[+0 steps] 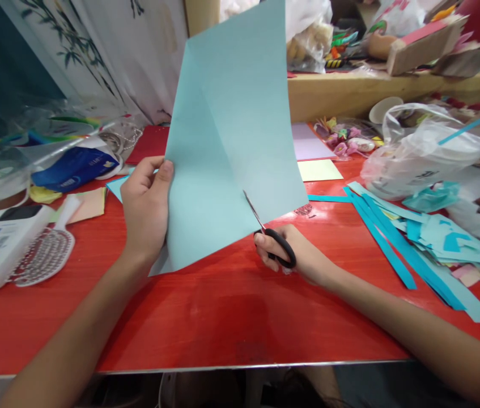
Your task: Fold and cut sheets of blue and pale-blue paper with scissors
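A large light-blue sheet of paper (231, 124) is held up above the red table, with a faint fold line running down it. My left hand (148, 198) grips its left edge, thumb in front and fingers partly hidden behind. In my right hand (280, 252) is a pair of scissors (280, 243) with black handles. One blade shows in front of the sheet at its lower edge; the other blade is hidden, apparently behind the paper.
Blue paper strips (393, 243) and scraps (452, 235) lie on the right of the red table (214, 323), near a white plastic bag (430, 147). A hairbrush (48, 255), a white box-like object (5, 249) and a blue packet (78, 167) sit on the left. Behind runs a cluttered shelf (350, 90).
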Demonstrator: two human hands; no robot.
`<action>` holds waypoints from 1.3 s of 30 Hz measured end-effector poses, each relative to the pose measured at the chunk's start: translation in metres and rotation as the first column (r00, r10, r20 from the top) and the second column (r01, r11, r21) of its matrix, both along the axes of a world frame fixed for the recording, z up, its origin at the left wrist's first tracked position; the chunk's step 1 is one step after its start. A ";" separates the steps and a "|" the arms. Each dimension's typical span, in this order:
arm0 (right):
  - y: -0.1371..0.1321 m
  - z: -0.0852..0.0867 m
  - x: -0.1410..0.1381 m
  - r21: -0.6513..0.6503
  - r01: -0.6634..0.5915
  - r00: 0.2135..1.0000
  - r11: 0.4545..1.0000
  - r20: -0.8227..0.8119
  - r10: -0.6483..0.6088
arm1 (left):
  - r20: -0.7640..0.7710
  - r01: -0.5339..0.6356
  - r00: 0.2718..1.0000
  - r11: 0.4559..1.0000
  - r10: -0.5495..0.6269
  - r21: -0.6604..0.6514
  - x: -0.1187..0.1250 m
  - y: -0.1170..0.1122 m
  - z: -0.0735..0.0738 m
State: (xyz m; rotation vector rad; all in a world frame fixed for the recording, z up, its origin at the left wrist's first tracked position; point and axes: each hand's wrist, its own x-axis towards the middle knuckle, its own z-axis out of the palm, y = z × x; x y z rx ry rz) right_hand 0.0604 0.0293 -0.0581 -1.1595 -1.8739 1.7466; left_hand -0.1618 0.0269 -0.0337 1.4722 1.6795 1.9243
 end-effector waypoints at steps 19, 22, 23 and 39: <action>0.002 0.009 0.000 -0.009 -0.067 0.995 0.998 0.073 0.067 | 0.363 0.220 0.919 0.965 -0.155 -0.145 -0.003 0.005 0.002; 0.003 0.008 0.000 0.003 -0.081 0.995 0.997 0.055 0.081 | 0.361 0.230 0.918 0.961 -0.163 -0.152 -0.004 0.006 0.000; 0.003 0.008 0.001 0.008 -0.088 0.995 0.996 0.046 0.088 | 0.350 0.230 0.922 0.962 -0.167 -0.148 -0.003 0.005 0.000; 0.005 0.004 0.003 0.011 -0.119 0.993 0.993 -0.011 0.119 | -0.046 0.007 0.999 1.000 -0.008 -0.019 0.001 -0.001 0.003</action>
